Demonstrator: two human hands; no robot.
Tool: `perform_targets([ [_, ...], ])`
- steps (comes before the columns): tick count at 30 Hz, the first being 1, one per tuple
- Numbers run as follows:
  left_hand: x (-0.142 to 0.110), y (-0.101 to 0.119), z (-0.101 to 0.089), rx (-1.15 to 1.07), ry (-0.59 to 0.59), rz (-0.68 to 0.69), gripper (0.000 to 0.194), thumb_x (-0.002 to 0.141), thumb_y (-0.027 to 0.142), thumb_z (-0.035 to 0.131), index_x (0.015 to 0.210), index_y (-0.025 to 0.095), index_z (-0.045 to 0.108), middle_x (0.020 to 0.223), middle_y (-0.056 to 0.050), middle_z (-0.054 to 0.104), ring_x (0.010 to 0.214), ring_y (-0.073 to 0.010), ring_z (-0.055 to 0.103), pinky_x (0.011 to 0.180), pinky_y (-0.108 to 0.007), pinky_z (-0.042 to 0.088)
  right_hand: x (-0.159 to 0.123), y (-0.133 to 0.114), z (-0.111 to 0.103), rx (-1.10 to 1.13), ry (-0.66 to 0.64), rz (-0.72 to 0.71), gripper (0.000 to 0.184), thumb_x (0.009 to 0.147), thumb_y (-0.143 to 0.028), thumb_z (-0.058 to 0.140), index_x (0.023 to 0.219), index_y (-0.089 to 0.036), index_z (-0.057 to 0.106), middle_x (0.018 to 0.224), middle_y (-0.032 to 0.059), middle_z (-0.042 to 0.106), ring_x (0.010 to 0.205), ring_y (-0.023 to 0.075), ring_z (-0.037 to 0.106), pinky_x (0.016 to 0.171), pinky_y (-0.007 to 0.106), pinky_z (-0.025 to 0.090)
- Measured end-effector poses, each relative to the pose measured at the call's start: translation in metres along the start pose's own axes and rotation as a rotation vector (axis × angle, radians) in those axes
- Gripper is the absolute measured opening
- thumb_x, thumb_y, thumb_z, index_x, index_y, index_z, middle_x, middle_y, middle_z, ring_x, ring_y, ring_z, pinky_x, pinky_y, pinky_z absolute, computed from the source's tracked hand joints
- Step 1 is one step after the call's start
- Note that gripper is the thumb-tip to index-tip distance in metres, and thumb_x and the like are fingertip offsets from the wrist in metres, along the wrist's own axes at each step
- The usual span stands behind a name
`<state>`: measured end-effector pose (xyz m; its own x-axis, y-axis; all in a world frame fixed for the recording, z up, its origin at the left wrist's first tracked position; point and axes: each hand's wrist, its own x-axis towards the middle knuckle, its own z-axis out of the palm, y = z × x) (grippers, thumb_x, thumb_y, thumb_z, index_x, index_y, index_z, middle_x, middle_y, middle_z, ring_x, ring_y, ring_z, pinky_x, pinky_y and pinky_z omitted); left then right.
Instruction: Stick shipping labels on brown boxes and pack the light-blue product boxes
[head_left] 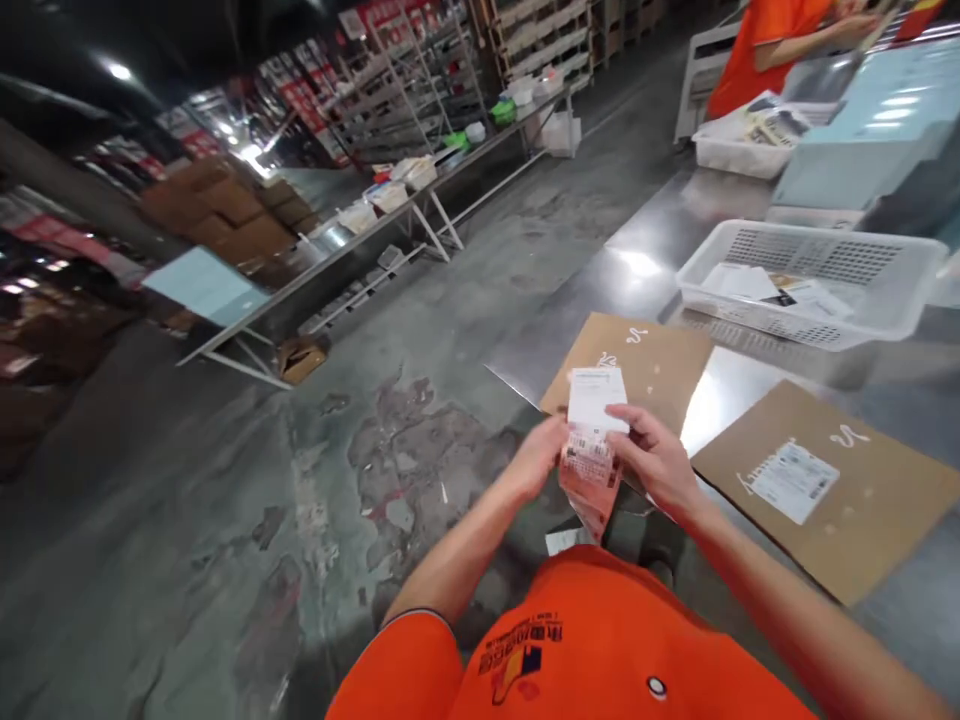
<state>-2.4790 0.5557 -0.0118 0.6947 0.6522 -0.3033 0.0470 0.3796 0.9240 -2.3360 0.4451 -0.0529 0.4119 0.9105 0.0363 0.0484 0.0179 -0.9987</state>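
A printed label strip, white at the top and pinkish lower down, hangs in front of my orange shirt. My left hand pinches its left edge. On the other side, my right hand grips the strip's right edge between thumb and fingers. Just beyond the strip lies a flat cardboard piece with white squiggly marks at the table's near corner. Nearer my right forearm is a second flat cardboard piece, bearing a white shipping label and similar squiggles.
The metal table carries a white plastic basket with papers inside, and a pale blue bin behind it. A co-worker in orange stands at the far end. Across the floor runs a long bench with small containers, near stacked cartons.
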Motion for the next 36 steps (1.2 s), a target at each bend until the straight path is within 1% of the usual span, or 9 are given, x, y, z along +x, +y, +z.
perform_targets([
  [6,-0.050,-0.029,0.001,0.421,0.250,0.240,0.014,0.077,0.029,0.069,0.084,0.017,0.072,0.091,-0.005,0.067,0.087,-0.0200,0.059,0.082,-0.029,0.045,0.013,-0.007,0.000,-0.367,-0.110,-0.261,0.036,0.083,-0.054,0.059,0.091,-0.024,0.076,0.117,0.0131,0.063,0.113,0.0309,0.057,0.101,0.049,0.043],
  [8,-0.055,-0.028,0.003,0.437,0.320,0.261,0.015,0.074,0.024,0.071,0.087,0.019,0.071,0.097,-0.005,0.065,0.090,-0.0194,0.058,0.081,-0.027,0.046,0.009,-0.012,0.000,-0.296,-0.210,-0.187,0.035,0.086,-0.054,0.056,0.081,-0.024,0.074,0.106,0.0104,0.068,0.104,0.0280,0.061,0.095,0.044,0.047],
  [12,-0.055,-0.029,0.008,0.252,0.364,0.139,0.039,0.068,0.027,0.075,0.106,0.020,0.066,0.093,-0.004,0.067,0.079,-0.0161,0.059,0.072,-0.026,0.046,-0.003,-0.012,0.000,-0.085,-0.378,0.054,0.037,0.087,-0.055,0.055,0.077,-0.022,0.068,0.073,0.0028,0.067,0.069,0.0195,0.062,0.067,0.032,0.050],
  [15,-0.042,-0.037,0.010,0.241,0.325,0.029,0.021,0.066,0.033,0.074,0.074,0.017,0.063,0.064,0.001,0.059,0.061,-0.0118,0.050,0.059,-0.024,0.038,-0.011,-0.006,-0.002,-0.138,-0.346,0.029,0.035,0.085,-0.056,0.057,0.084,-0.022,0.068,0.077,0.0028,0.069,0.070,0.0194,0.063,0.063,0.031,0.049],
  [18,-0.020,-0.051,0.005,0.310,0.288,-0.005,0.031,0.064,0.038,0.074,0.056,0.018,0.052,0.054,0.005,0.048,0.056,-0.0091,0.041,0.054,-0.023,0.031,-0.010,0.000,-0.011,-0.345,-0.277,-0.055,0.029,0.088,-0.050,0.055,0.086,-0.024,0.067,0.081,0.0033,0.071,0.072,0.0200,0.063,0.063,0.031,0.048],
  [24,0.022,-0.084,-0.027,0.152,0.097,-0.200,0.044,0.053,0.052,0.082,0.063,0.016,0.058,0.055,0.005,0.049,0.054,-0.0087,0.041,0.054,-0.024,0.029,0.074,0.023,-0.053,-0.773,-0.009,-0.104,0.029,0.094,-0.042,0.045,0.089,-0.022,0.065,0.086,0.0073,0.068,0.078,0.0221,0.062,0.074,0.035,0.050],
  [28,0.022,-0.112,-0.056,0.134,0.089,-0.368,0.048,0.046,0.045,0.086,0.077,0.012,0.069,0.064,-0.001,0.062,0.055,-0.0108,0.049,0.054,-0.023,0.033,0.147,0.045,-0.071,-1.041,0.035,-0.030,0.038,0.082,-0.040,0.067,0.112,-0.015,0.064,0.108,0.0150,0.066,0.101,0.0326,0.060,0.090,0.048,0.048],
  [32,-0.005,-0.127,-0.088,0.132,0.036,-0.463,0.046,0.049,0.050,0.084,0.069,0.011,0.071,0.058,-0.002,0.061,0.052,-0.0124,0.050,0.052,-0.024,0.035,0.163,0.054,-0.063,-1.198,0.024,0.073,0.057,0.076,-0.041,0.076,0.124,-0.014,0.063,0.117,0.0216,0.063,0.109,0.0437,0.055,0.091,0.061,0.042],
  [36,0.007,-0.106,-0.115,0.154,0.231,-0.288,0.045,0.057,0.056,0.079,0.060,0.013,0.066,0.052,0.001,0.057,0.049,-0.0110,0.046,0.050,-0.024,0.035,0.159,0.062,-0.026,-1.270,0.117,0.056,0.050,0.097,-0.028,0.044,0.142,-0.006,0.047,0.138,0.0250,0.052,0.125,0.0374,0.048,0.103,0.052,0.039],
])
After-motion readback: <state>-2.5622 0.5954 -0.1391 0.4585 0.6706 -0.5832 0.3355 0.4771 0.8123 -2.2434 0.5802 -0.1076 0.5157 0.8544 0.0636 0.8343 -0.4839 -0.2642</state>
